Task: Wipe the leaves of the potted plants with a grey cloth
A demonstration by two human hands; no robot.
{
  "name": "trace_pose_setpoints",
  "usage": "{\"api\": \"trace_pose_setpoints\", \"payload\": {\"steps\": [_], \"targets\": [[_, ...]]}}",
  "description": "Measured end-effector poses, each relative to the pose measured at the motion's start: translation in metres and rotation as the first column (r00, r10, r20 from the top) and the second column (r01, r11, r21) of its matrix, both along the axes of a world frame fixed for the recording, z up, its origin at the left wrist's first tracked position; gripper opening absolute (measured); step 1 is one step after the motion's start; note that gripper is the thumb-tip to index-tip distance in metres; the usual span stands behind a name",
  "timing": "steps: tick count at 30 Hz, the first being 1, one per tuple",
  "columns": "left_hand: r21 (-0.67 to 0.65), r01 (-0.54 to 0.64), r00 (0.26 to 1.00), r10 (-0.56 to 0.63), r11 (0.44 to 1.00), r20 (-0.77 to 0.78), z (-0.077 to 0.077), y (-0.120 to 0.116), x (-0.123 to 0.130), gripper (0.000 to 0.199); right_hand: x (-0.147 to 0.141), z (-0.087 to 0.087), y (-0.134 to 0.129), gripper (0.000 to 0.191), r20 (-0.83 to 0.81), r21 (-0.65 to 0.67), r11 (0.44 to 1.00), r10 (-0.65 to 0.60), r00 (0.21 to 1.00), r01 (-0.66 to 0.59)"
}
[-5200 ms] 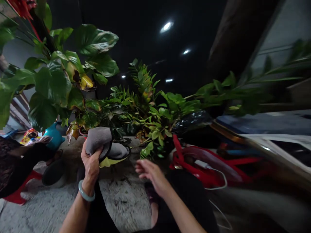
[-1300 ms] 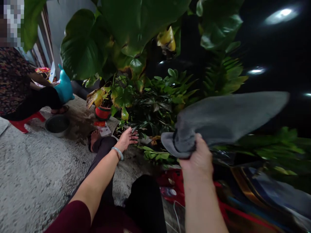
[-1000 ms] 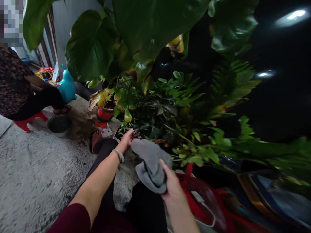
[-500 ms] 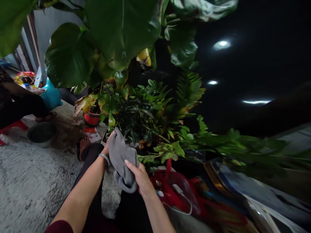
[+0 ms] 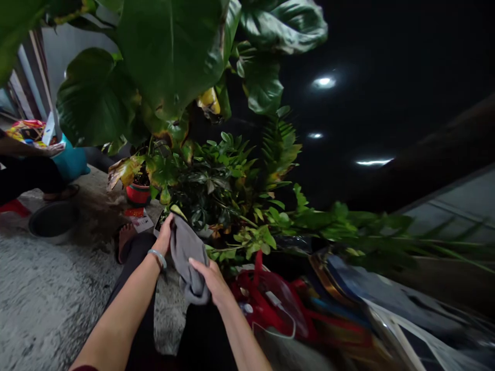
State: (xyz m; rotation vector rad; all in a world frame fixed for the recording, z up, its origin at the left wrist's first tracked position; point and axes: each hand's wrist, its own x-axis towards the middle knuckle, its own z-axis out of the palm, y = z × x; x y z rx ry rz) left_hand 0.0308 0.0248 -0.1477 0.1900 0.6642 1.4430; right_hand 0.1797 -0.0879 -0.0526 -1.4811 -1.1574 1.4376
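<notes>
1. The words on the small white paper [image 5: 144, 221] by the foot [image 5: 126, 238] are too tiny for me to read. A red packet [image 5: 134, 212] lies at its top edge.
2. Far left, I see a bright red and yellow bag [image 5: 25, 129] with marks too blurry for me to read.
3. The grey cloth [image 5: 189, 257] is low in the middle of my view, up above the floor, between the two hands. A pale yellow bit peeks out at its top.
4. The right hand [image 5: 212, 281] pinches the cloth, thumb on top. The left hand [image 5: 165, 237] touches its upper edge, but its fingers are hidden, so I can't tell if they grip. A pale bracelet [image 5: 158, 258] is on that wrist.
5. Big green leaves [image 5: 168, 56] hang in front and block my view. A red pot [image 5: 138, 195] sits under them.
6. On the left are a grey tub [image 5: 54, 237], a blue-green thing [image 5: 71, 162] and another person's hand [image 5: 54, 149].
7. On the right, near the right arm, is a red bag [image 5: 286, 299] with a white cord [image 5: 293, 330].
8. The floor [image 5: 50, 293] is rough and grey. Behind the plants it is very dark, with bright light spots [image 5: 324, 82].
</notes>
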Motion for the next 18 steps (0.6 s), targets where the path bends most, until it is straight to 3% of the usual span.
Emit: {"api": "trace_pose_setpoints", "payload": {"steps": [2,4,7,9,12,15,16,18], "targets": [[-0.042,0.032,0.999,-0.033,0.999,-0.021,0.002,0.001,-0.001,0.043,0.016,0.005,-0.015,0.032,-0.074,0.001,0.999,-0.045,0.996,0.046],[-0.049,0.070,0.997,-0.072,0.996,-0.022,0.004,0.000,-0.002,0.039,0.029,0.026,-0.012,0.040,-0.163,0.087,0.978,-0.174,0.971,0.190],[-0.043,0.039,0.998,-0.041,0.998,-0.039,0.010,-0.005,-0.002,0.031,0.030,0.063,0.020,0.048,-0.296,0.275,0.874,-0.321,0.900,0.402],[-0.035,0.006,0.999,-0.008,0.999,-0.051,0.014,-0.009,-0.001,0.026,0.020,0.073,0.039,0.049,-0.314,0.303,0.846,-0.347,0.884,0.440],[0.024,0.034,0.999,-0.034,0.999,-0.028,0.019,-0.014,0.002,0.027,0.003,0.055,0.037,0.044,-0.175,0.179,0.933,-0.283,0.943,0.313],[0.108,0.121,0.992,-0.125,0.987,0.029,0.021,-0.015,0.003,0.035,0.000,0.028,0.002,0.036,-0.079,0.071,0.992,-0.098,0.992,0.104],[0.126,0.138,0.989,-0.144,0.982,0.035,0.022,-0.016,0.003,0.035,0.004,0.026,-0.010,0.036,-0.082,0.070,0.995,-0.066,0.994,0.072],[0.140,0.136,0.991,-0.135,0.981,-0.013,0.022,-0.016,0.002,0.031,0.018,0.039,-0.023,0.040,-0.100,0.117,0.988,-0.091,0.991,0.103]]}}
